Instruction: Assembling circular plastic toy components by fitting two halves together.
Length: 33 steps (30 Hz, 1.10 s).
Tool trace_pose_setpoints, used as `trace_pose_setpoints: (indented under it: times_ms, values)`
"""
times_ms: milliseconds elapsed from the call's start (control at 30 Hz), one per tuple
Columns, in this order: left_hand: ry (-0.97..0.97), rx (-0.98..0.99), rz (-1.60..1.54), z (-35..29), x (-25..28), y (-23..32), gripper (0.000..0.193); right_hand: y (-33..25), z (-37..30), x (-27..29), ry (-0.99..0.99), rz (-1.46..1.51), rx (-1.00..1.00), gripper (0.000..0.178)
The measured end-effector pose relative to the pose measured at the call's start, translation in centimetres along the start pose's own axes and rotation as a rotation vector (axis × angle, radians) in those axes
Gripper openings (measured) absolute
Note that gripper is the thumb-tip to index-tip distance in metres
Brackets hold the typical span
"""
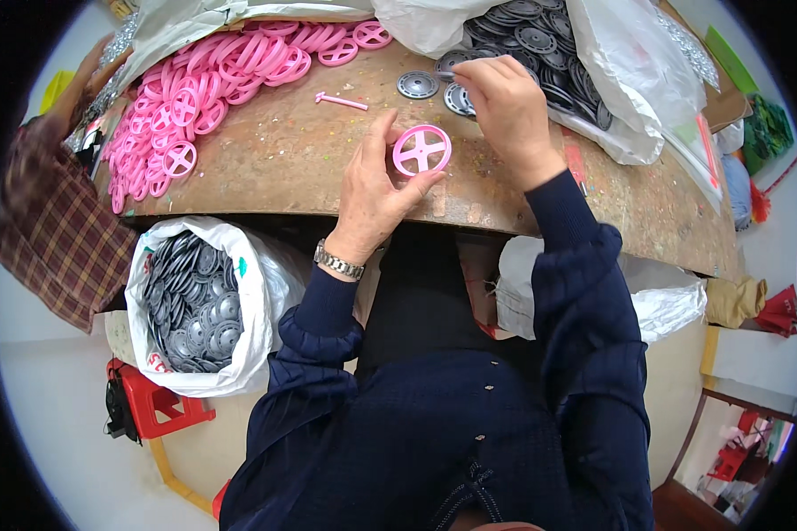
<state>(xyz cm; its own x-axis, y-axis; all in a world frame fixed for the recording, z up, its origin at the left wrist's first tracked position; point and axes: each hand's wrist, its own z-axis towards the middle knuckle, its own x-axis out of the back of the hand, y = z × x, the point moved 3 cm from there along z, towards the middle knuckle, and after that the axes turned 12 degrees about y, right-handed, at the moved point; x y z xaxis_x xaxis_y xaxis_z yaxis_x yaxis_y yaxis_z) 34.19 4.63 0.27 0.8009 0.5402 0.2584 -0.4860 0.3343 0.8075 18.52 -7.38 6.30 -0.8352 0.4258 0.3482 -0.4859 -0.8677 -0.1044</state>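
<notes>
Between the thumb and fingers of my left hand is a pink spoked plastic wheel, held above the near part of the table. My right hand is closed in a pinch on a grey disc, seen nearly edge-on to the right of and beyond the wheel. Close by on the table lie a loose grey hubcap-like disc and another one, partly covered by my right fingers. A thin pink rod rests on the wood beyond my left hand.
A big heap of pink wheels covers the table's left side. Grey discs spill from a white plastic bag at the back right. Below the table's left edge stands a white sack of grey discs. Another person's plaid sleeve is at far left.
</notes>
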Motion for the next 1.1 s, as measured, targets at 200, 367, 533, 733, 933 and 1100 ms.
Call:
trace_pose_setpoints:
  times_ms: [200, 367, 533, 733, 933, 1100]
  values:
    - [-0.045, -0.234, 0.086, -0.3, -0.7, 0.9, 0.085, -4.7, -1.4, 5.6, -0.090, 0.167, 0.104, 0.018]
    - [-0.061, -0.216, -0.022, -1.3, -1.5, 2.5, 0.078, -5.5, -3.5, 8.4, -0.088, 0.131, -0.004, 0.021]
    - [-0.093, -0.419, 0.042, -1.8, -2.4, 4.6, 0.071, -6.1, -4.8, 9.7, -0.141, 0.132, -0.024, 0.022]
    - [-0.125, -0.402, 0.009, -2.5, -3.2, 5.7, 0.069, -6.0, -5.8, 10.9, -0.063, 0.172, -0.189, 0.028]
    - [-0.110, -0.496, 0.025, -3.2, -3.6, 6.2, 0.069, -5.3, -7.3, 10.9, -0.016, 0.425, -0.920, 0.037]
    - [-0.124, -0.426, -0.031, -3.5, -3.9, 6.8, 0.076, -5.3, -8.4, 10.6, -0.262, 0.733, -1.211, 0.038]
